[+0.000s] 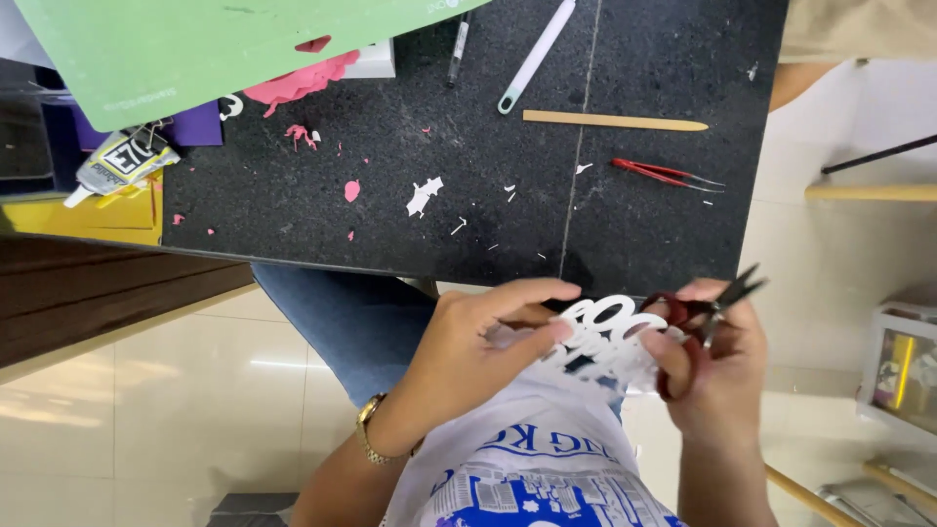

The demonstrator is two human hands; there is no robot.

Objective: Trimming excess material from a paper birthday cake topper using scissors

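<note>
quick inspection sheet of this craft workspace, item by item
surface: black speckled table, dotted with pink and white paper scraps.
job's things: white paper cutout with looped shapes, held over the lap; small red-handled scissors.
clutter: green cutting mat, glue tube, red tweezers, wooden stick, white tool, pen, pink paper.
grippers: left hand pinches the cutout; right hand holds the scissors at its edge.
cables: nothing seen.
surroundings: printed plastic bag on the lap, pale tiled floor, wooden ledge at left.
</note>
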